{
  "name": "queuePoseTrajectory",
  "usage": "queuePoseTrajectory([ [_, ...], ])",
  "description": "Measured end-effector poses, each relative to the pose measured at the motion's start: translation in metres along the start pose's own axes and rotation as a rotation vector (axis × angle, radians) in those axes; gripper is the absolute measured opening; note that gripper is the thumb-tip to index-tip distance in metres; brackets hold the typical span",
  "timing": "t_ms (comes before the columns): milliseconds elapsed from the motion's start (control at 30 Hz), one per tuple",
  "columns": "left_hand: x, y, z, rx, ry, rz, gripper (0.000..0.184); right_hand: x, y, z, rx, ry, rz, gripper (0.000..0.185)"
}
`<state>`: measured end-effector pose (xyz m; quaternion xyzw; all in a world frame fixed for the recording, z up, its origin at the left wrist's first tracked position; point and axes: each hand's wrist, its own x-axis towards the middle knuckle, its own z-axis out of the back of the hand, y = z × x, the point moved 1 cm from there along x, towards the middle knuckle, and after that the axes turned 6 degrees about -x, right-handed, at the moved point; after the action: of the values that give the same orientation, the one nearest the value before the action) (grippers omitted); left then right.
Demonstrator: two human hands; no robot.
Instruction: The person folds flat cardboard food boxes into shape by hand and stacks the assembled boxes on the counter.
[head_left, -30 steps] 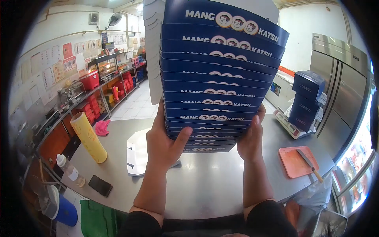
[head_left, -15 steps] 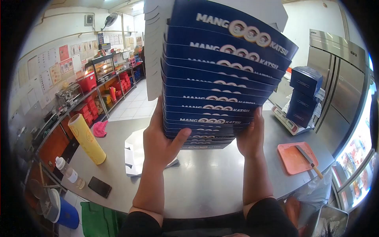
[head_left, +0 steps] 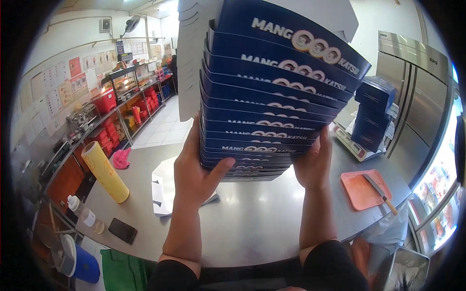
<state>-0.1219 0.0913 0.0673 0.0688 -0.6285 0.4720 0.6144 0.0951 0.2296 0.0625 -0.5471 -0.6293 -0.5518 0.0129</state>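
Note:
A tall stack of nested navy paper food boxes [head_left: 272, 109] with "MANG ... KATSU" lettering is held up in front of me, above the steel table. Around its lower left side wraps my left hand [head_left: 194, 169], thumb lying across the front. My right hand [head_left: 314, 162] presses against the lower right side; some of its fingers are hidden behind the boxes. White inner flaps of the boxes show along the left and top. Beneath the stack, on the table, lies a white open box piece [head_left: 162, 194], partly covered by my left arm.
On the steel table [head_left: 257, 228] are a yellow roll [head_left: 106, 172], a pink cloth [head_left: 122, 158], a bottle [head_left: 87, 215], a phone [head_left: 122, 230] and an orange tray [head_left: 359, 191] with a knife [head_left: 377, 188]. More navy boxes [head_left: 371, 126] are stacked on a scale [head_left: 357, 147].
The upper part of the stack has shifted slightly right and its front edges fan a little more. My right hand has moved slightly right. Both hands keep hold.

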Motion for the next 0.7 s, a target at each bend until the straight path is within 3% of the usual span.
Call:
queuePoseTrajectory([
  [133,0.001,0.001,0.001,-0.034,0.0,0.045,0.111,-0.001,-0.006,0.012,0.108,0.048,0.023,0.081],
  [233,0.001,-0.003,0.002,-0.019,0.01,0.09,0.115,-0.001,0.0,0.008,0.158,0.059,0.036,0.071],
  [333,0.001,0.007,0.005,0.076,0.031,0.052,0.117,0.002,0.004,0.008,0.133,0.072,0.026,0.074],
  [467,-0.004,0.01,0.002,-0.023,-0.014,0.109,0.116,0.004,0.006,0.004,0.255,0.007,0.024,0.083],
  [533,-0.006,0.011,0.001,-0.132,-0.016,0.101,0.096,0.009,0.002,0.017,0.448,0.245,0.019,0.087],
  [600,-0.007,0.013,-0.001,-0.23,-0.038,0.074,0.08,0.005,0.001,0.022,0.512,0.311,0.015,0.091],
  [700,-0.01,0.012,-0.003,-0.19,-0.034,0.164,0.091,0.006,0.003,0.016,0.384,0.166,0.015,0.097],
])
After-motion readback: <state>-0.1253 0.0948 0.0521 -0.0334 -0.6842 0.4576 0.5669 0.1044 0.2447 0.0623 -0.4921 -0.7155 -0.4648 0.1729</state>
